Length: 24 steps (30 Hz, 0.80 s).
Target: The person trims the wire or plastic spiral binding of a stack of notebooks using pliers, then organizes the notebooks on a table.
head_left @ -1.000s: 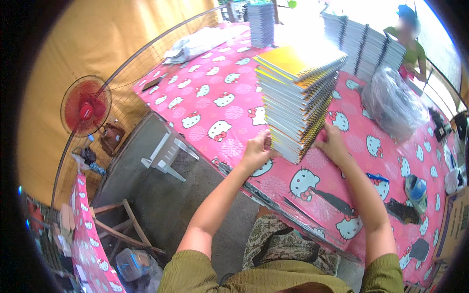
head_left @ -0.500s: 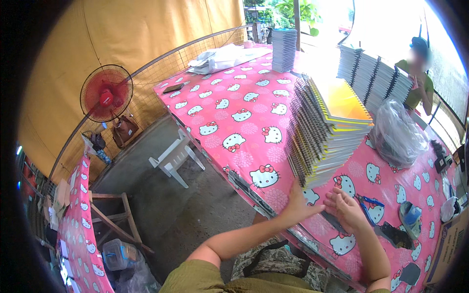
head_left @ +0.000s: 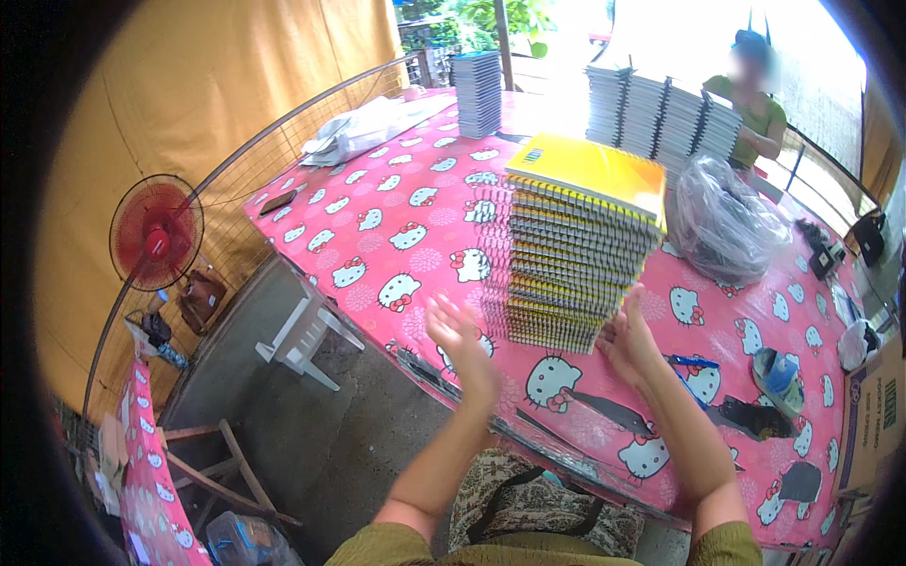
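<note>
A tall stack of spiral-bound notebooks (head_left: 580, 255) with yellow covers stands on the pink table, its black coils toward me and to the left, blurred at the left side. My left hand (head_left: 456, 341) is raised just left of the stack's lower part, fingers apart and holding nothing; a gap shows between it and the notebooks. At the lower right corner of the stack is my right hand (head_left: 630, 341), fingers loosely spread with the palm toward the notebooks. Whether its fingertips touch them I cannot tell.
Behind stand more notebook stacks (head_left: 651, 118) and a single tall stack (head_left: 478, 94). A clear plastic bag (head_left: 722, 226), blue-handled pliers-like tool (head_left: 694, 361), tape roll (head_left: 776, 373) and cardboard box (head_left: 870, 415) lie right. Another person (head_left: 755, 104) is beyond the table. A white stool (head_left: 307, 344) stands left.
My hands have moved apart, the left away to the stack's left side and the right up by its right corner. The leaning stack is now straighter. The view has swung right.
</note>
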Available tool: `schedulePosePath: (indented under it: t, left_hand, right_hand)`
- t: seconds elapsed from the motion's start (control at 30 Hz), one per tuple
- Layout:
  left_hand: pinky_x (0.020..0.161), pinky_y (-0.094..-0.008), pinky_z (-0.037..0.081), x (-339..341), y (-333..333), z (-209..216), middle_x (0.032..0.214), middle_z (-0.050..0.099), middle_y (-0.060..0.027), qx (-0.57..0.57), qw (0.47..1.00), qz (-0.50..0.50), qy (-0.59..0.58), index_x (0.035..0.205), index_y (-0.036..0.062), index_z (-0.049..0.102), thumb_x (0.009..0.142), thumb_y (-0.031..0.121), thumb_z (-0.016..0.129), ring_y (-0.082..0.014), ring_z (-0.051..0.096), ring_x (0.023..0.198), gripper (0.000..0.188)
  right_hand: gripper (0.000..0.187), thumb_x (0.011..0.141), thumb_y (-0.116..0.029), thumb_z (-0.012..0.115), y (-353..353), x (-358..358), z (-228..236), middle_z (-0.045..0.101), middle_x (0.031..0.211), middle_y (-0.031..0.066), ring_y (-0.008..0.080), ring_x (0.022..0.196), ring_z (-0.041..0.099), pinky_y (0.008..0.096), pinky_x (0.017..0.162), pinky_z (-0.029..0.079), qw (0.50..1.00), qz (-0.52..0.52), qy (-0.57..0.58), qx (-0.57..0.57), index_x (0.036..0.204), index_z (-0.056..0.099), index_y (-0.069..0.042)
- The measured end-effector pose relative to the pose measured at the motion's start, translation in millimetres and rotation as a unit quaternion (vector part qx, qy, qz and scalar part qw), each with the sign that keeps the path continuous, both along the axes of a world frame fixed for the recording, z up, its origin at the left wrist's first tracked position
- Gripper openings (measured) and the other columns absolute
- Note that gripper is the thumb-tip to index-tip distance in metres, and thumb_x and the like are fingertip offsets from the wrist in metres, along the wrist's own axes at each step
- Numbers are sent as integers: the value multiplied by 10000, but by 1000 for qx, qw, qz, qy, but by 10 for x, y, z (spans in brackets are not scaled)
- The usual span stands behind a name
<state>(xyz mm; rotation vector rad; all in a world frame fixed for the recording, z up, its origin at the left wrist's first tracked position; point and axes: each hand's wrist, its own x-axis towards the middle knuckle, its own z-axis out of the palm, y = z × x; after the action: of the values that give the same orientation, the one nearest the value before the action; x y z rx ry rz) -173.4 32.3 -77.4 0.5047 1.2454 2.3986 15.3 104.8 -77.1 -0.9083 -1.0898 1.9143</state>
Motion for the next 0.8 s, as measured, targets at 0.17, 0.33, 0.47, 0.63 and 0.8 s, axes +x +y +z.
schedulePosePath:
  t: [0.17, 0.33, 0.47, 0.63, 0.8]
  left_hand:
    - [1126, -452, 166, -1165, 785, -350, 1514, 250, -158, -174, 938, -287, 84, 1472, 38, 192, 948, 637, 207, -292, 298, 1357, 797]
    - [1025, -340, 352, -591, 817, -240, 1328, 489, -153, -77, 918, -390, -15, 1380, -41, 348, 920, 693, 174, -233, 501, 1163, 883]
    - [864, -329, 454, -526, 868, -527, 1106, 612, -125, -54, 958, -275, -64, 1221, -42, 526, 967, 613, 210, -192, 585, 964, 770]
    - [956, -321, 388, -197, 549, -420, 1135, 608, -144, -114, 971, -204, -46, 1192, -49, 559, 991, 565, 195, -208, 559, 1025, 741]
    - [1077, -367, 286, -398, 350, -489, 1386, 426, -108, -122, 918, -369, 77, 1413, 6, 295, 929, 675, 232, -219, 405, 1272, 828]
  right_hand:
    - [1047, 788, -844, 123, 634, -271, -57, 461, 1398, 95, 250, 1275, 397, 388, 1079, 233, 992, 122, -7, 25, 1451, 296, -53]
    - [842, 905, -713, 165, 834, -395, 162, 538, 1327, 90, 245, 1205, 470, 409, 1044, 316, 994, 104, -35, 9, 1378, 424, -65]
    - [937, 862, -765, 102, 1057, -439, 70, 398, 1454, 93, 264, 1333, 345, 454, 1116, 219, 983, 170, -45, 53, 1453, 310, -68]
    - [881, 888, -737, 132, 1121, -446, -51, 373, 1470, 91, 259, 1343, 330, 469, 1116, 223, 984, 166, -31, 55, 1453, 316, -87]
    - [861, 891, -740, 145, 1149, -465, -467, 641, 1047, 182, 275, 1033, 577, 431, 892, 398, 978, -44, -155, 133, 1039, 638, -49]
